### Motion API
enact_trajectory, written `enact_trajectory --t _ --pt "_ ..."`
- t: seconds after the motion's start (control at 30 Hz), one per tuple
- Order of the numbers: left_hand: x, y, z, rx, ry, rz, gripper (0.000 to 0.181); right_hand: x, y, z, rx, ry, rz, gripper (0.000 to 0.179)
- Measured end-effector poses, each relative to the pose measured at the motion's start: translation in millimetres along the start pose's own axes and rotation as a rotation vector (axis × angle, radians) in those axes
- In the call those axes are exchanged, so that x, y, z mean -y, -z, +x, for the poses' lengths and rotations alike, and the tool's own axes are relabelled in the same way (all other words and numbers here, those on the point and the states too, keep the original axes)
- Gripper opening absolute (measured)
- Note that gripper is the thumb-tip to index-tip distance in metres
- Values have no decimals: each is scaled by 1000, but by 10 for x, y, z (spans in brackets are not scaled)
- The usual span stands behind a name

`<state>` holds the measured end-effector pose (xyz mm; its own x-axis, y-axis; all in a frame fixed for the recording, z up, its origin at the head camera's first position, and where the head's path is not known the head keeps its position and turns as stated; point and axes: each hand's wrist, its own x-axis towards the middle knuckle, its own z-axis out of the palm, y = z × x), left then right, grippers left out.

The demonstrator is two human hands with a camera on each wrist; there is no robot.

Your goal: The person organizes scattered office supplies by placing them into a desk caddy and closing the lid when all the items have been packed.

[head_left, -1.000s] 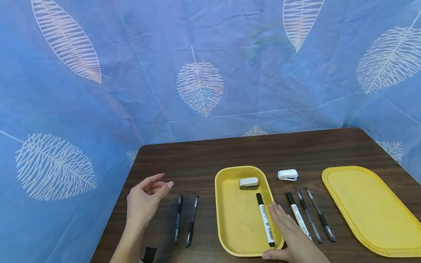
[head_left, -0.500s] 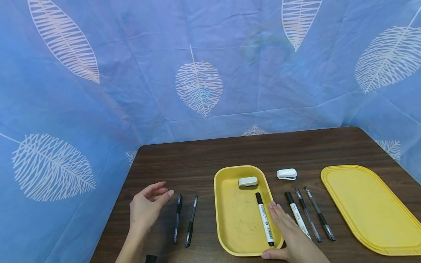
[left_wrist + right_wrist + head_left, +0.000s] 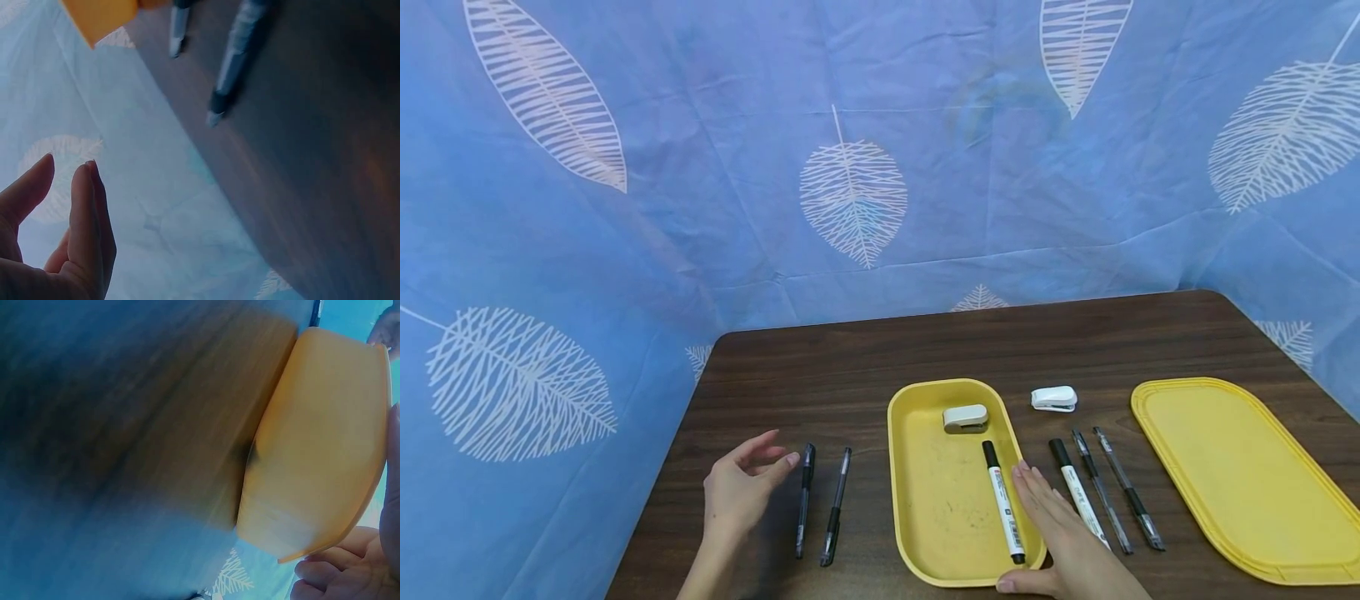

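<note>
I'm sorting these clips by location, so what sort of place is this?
Probably a staged tabletop workspace, perhaps for filming: a leaf-patterned blue cloth hangs behind a dark wood-look table, with pens lying on both sides of a yellow tray.

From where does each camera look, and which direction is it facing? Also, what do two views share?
Head view: worn on the head, facing forward and down at the table, tray and blue cloth; both left hand and right hand show.
Left wrist view: on that wrist, facing past the left hand, at lower left, towards two pens and the table edge.
Right wrist view: on that wrist, facing the tray's outer side; part of the right hand shows at lower right.
Shared: head and right wrist both show the tray.
</note>
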<state>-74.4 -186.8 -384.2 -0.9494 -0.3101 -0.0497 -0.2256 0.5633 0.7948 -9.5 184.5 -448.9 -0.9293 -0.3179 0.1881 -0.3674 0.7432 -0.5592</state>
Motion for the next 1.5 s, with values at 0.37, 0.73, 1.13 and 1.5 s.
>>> enact_trajectory --t 0.37,0.73,1.13,1.5 --pt "214 -169 1 30 27 -3 51 -57 -50 -28 -103 143 -36 122" --pt "306 -258 1 37 97 -69 53 -72 -65 -34 -128 189 -38 122" --pt "346 -267 8 48 96 -43 51 -73 -60 -19 -115 174 -33 121" --pt "388 -296 26 56 92 30 53 -81 -64 -24 -124 187 -40 120"
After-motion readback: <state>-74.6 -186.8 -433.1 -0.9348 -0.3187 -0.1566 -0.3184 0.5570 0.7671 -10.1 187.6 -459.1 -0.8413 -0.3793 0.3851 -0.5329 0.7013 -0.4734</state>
